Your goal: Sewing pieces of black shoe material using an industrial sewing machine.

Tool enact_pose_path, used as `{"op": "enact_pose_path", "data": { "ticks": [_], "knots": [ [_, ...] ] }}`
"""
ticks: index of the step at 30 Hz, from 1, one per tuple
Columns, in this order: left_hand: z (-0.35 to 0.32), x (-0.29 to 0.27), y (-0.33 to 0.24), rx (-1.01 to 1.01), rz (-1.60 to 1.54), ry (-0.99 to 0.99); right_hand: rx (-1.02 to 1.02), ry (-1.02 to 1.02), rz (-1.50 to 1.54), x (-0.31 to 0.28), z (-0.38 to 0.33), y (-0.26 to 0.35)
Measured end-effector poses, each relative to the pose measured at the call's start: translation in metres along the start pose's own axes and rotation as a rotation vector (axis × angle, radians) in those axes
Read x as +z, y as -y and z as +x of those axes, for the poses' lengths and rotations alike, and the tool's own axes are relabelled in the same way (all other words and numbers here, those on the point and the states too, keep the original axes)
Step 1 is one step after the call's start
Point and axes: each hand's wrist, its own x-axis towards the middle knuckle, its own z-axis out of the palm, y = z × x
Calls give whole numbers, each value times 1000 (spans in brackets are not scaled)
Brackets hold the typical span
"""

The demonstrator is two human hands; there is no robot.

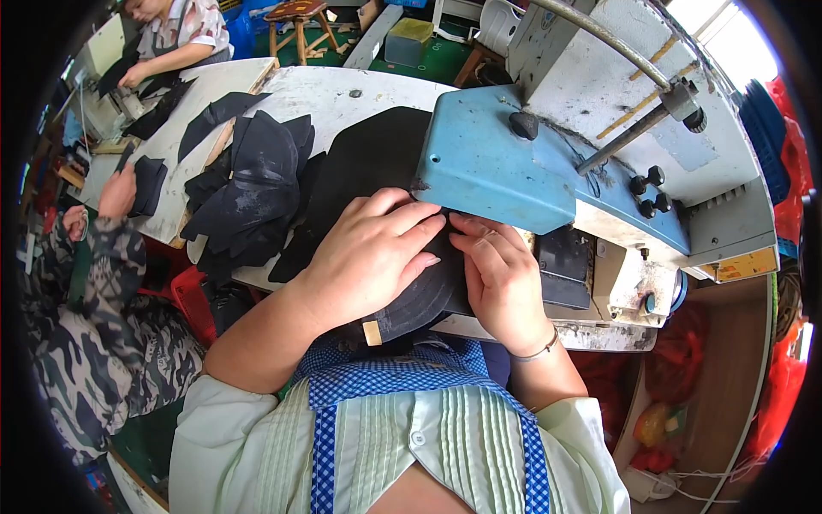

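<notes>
My left hand bends over a black sheet-like piece, its fingertips meeting at the piece's edge under the blue machine head. Close beside it, my right hand pinches the same piece between thumb and fingers. The spot where the fingertips meet is partly hidden by the fingers and the machine head. The piece has a curved lower edge, with a small tan tab there. Another broad black panel lies flat beyond my left hand.
A heap of black cut pieces lies left on the white table. A metal rod juts over the machine. Two people sit at the left; one's hand is at black pieces. A wooden stool stands behind.
</notes>
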Motion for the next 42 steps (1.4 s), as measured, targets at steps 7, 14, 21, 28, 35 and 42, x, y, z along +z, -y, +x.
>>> {"op": "enact_pose_path", "data": {
  "ticks": [7,14,21,28,35,42],
  "knots": [
    [-4,-2,-1,4,15,9,-46,34,-58,-7,-5,1],
    [0,-4,0,11,26,26,-21,53,-108,-13,-8,0],
    [-1,-3,2,-22,29,53,-16,53,-102,-9,-9,-1],
    [1,-5,5,-1,47,20,-11,30,-96,-9,-9,0],
    [1,-9,9,-68,38,92,-7,26,-104,-8,-9,0],
    [0,-12,12,-71,-5,101,-6,35,-111,-9,-9,1]
  ]
}}
